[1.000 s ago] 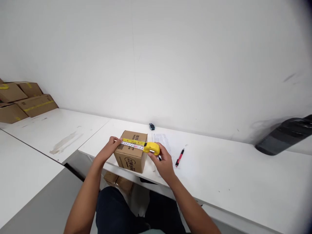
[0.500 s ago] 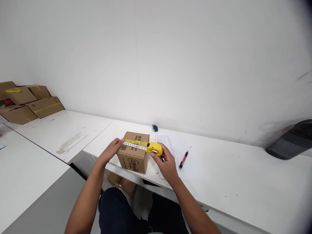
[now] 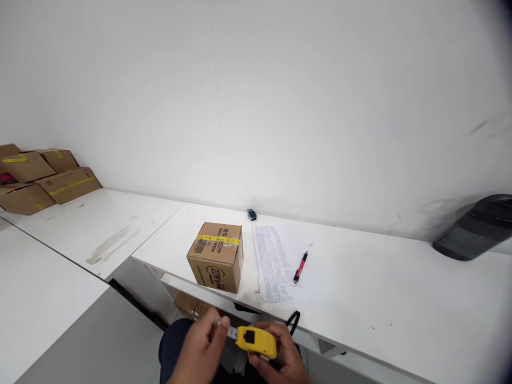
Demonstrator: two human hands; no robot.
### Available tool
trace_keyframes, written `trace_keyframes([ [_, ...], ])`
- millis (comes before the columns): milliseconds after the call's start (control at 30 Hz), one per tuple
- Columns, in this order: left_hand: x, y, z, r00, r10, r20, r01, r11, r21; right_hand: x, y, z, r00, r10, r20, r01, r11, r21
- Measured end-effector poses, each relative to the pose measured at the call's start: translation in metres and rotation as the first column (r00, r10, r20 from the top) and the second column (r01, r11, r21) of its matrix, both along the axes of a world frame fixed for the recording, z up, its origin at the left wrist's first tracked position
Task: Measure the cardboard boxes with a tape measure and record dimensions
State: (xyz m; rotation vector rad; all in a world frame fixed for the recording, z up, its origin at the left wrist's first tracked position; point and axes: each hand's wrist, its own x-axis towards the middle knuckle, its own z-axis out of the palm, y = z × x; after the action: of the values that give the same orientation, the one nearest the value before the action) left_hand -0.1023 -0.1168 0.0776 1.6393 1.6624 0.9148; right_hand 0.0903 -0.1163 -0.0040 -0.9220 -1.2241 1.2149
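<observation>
Just changed: the tape measure [image 3: 260, 342] is off the box [image 3: 218, 274] now. A sec ago it lay across the top, now it's down below the desk's [image 3: 360, 288] front edge, so nothing's being read off the cardboard at this point.
Left hand [image 3: 200, 349]: fingers pinching the blade [image 3: 232, 333] near its end, with only a short bit showing.
Right hand [image 3: 285, 352]: fingers wrapped round the yellow case; a black loop [image 3: 295, 321] sticks up beside it.
Measured box: hasn't really gone anywhere, sits upright by the desk's front edge, just left of the paper [image 3: 272, 261]. Flaps shut under a yellow strip [image 3: 218, 239], so no clue what's inside.
Box pile [image 3: 76, 184]: far left against the wall, something red [image 3: 7, 178] peeking out between them; can't tell what.
Lower boxes [image 3: 186, 304]: under the front edge, partly blocked by the left hand, contents hidden.
Dark container [image 3: 472, 229]: right end, near the back edge, can't see in.
Small stuff: pen [image 3: 301, 268] right of the writing, key fob [image 3: 252, 214] at the back edge.
</observation>
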Motion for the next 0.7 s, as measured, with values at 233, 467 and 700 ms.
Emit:
trace_keyframes([
  [233, 0.012, -0.004, -0.031, 0.985, -0.099, -0.143, 0.101, 0.995, 0.004, 0.017, 0.007, -0.016, 0.959, 0.118, 0.259, -0.113, 0.993, -0.035],
  [467, -0.008, 0.074, 0.049, 0.802, 0.184, -0.569, 0.148, 0.861, 0.486, 0.006, 0.008, -0.014, 0.979, -0.077, 0.191, 0.090, 0.994, -0.061],
  [700, -0.017, 0.114, 0.046, 0.790, 0.267, -0.552, 0.039, 0.876, 0.480, -0.001, 0.005, -0.025, 0.981, -0.126, 0.148, 0.133, 0.990, -0.040],
])
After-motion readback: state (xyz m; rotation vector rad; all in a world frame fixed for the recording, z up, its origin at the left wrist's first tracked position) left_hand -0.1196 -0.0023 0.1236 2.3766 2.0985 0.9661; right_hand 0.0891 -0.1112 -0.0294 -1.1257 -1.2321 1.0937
